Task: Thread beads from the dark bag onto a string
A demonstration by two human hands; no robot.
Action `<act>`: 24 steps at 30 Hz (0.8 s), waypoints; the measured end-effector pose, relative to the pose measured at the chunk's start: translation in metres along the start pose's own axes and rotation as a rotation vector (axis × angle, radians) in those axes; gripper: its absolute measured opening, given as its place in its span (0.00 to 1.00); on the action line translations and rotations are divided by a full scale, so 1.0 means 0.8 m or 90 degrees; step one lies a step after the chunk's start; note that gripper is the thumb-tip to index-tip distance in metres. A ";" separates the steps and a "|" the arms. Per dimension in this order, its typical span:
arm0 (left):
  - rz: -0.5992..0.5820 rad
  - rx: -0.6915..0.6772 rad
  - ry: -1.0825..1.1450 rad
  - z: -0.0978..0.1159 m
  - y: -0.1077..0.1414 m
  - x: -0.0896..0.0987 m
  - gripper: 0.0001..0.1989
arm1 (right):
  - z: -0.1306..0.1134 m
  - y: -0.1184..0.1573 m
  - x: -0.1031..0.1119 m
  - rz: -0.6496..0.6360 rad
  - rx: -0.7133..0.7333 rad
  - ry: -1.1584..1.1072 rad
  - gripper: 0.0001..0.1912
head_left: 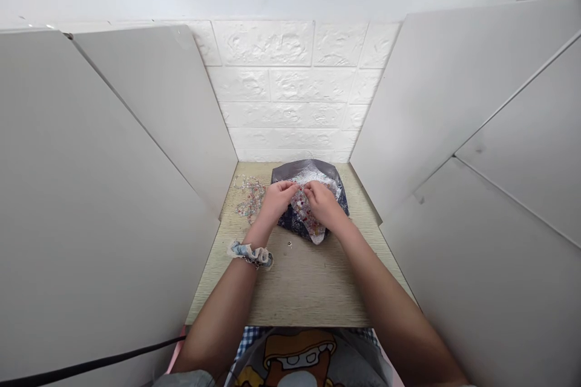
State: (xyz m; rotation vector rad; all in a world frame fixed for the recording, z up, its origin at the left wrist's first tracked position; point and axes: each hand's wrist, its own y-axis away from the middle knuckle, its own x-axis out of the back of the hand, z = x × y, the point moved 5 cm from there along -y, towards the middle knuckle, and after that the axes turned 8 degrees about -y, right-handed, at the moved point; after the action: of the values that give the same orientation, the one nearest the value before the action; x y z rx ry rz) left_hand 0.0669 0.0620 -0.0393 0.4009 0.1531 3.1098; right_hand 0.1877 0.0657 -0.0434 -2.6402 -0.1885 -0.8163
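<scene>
My left hand (pixel 276 199) and my right hand (pixel 321 201) are close together, fingertips pinched, above a dark plastic bag (pixel 295 228). What the fingertips hold is too small to make out. Beneath and between the hands lie multicoloured beads (pixel 303 208) on a pale, shiny wrapping (pixel 318 237) that rests on the dark bag. Left of my left hand, thin strings of colourful beads (pixel 247 201) are spread in a loose tangle. A small shiny piece (pixel 289 244) lies on the wood in front of the bag.
The wooden tabletop (pixel 313 296) is narrow, with grey panels (pixel 172 109) (pixel 422 109) on both sides and a white brick-pattern wall (pixel 290 84) behind. A fabric scrunchie (pixel 252 254) circles my left wrist. A black cable (pixel 100 361) runs at lower left.
</scene>
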 end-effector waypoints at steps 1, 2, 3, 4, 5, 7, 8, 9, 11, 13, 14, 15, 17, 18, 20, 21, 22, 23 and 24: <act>-0.006 0.000 0.005 0.000 0.000 0.000 0.12 | 0.001 -0.002 0.004 0.027 -0.019 -0.071 0.08; -0.013 0.002 0.011 0.001 0.000 -0.001 0.12 | 0.003 -0.003 0.007 0.046 -0.042 -0.151 0.08; -0.022 0.004 0.019 0.001 0.001 -0.002 0.12 | 0.004 -0.004 0.008 0.055 -0.065 -0.236 0.08; -0.032 0.006 0.029 0.001 0.001 -0.002 0.13 | 0.006 -0.005 0.008 0.056 -0.084 -0.319 0.09; -0.043 0.008 0.043 0.001 0.002 -0.003 0.14 | 0.006 -0.005 0.007 0.053 -0.096 -0.394 0.09; -0.069 0.009 0.083 0.001 0.003 -0.005 0.15 | 0.006 -0.006 0.004 0.044 -0.103 -0.506 0.09; -0.081 0.006 0.104 0.002 0.004 -0.006 0.16 | 0.006 -0.006 0.002 0.040 -0.107 -0.543 0.09; -0.090 0.002 0.121 0.002 0.005 -0.007 0.16 | 0.007 -0.005 0.001 0.036 -0.114 -0.568 0.09; -0.091 -0.006 0.135 0.003 0.006 -0.006 0.16 | 0.007 -0.005 -0.002 0.033 -0.125 -0.599 0.10; -0.082 -0.014 0.135 0.004 0.006 -0.005 0.16 | 0.006 -0.005 -0.004 0.032 -0.127 -0.614 0.10; -0.080 -0.016 0.133 0.004 0.006 -0.005 0.16 | 0.006 -0.005 -0.004 0.031 -0.124 -0.618 0.11; -0.082 -0.018 0.131 0.005 0.007 -0.005 0.17 | 0.005 -0.005 -0.005 0.029 -0.119 -0.619 0.11; -0.093 -0.019 0.126 0.005 0.007 -0.007 0.17 | 0.005 -0.005 -0.005 0.026 -0.108 -0.613 0.11; -0.097 -0.018 0.123 0.006 0.008 -0.008 0.18 | 0.004 -0.005 -0.005 0.025 -0.102 -0.606 0.10; -0.100 -0.012 0.123 0.005 0.008 -0.008 0.18 | 0.005 -0.004 -0.004 0.027 -0.092 -0.591 0.10; -0.100 -0.009 0.124 0.005 0.008 -0.008 0.18 | 0.005 -0.004 -0.004 0.028 -0.087 -0.586 0.09; -0.099 -0.007 0.126 0.005 0.008 -0.008 0.19 | 0.004 -0.004 -0.004 0.029 -0.085 -0.585 0.09; -0.099 -0.006 0.127 0.004 0.008 -0.008 0.19 | 0.004 -0.004 -0.004 0.031 -0.083 -0.586 0.09; -0.099 -0.006 0.128 0.004 0.008 -0.007 0.19 | 0.004 -0.003 -0.003 0.033 -0.083 -0.589 0.09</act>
State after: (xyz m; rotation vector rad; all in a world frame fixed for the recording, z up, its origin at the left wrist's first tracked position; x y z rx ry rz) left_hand 0.0736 0.0558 -0.0369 0.0711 0.1611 2.9891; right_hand 0.1863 0.0694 -0.0465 -2.9216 -0.3002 0.4752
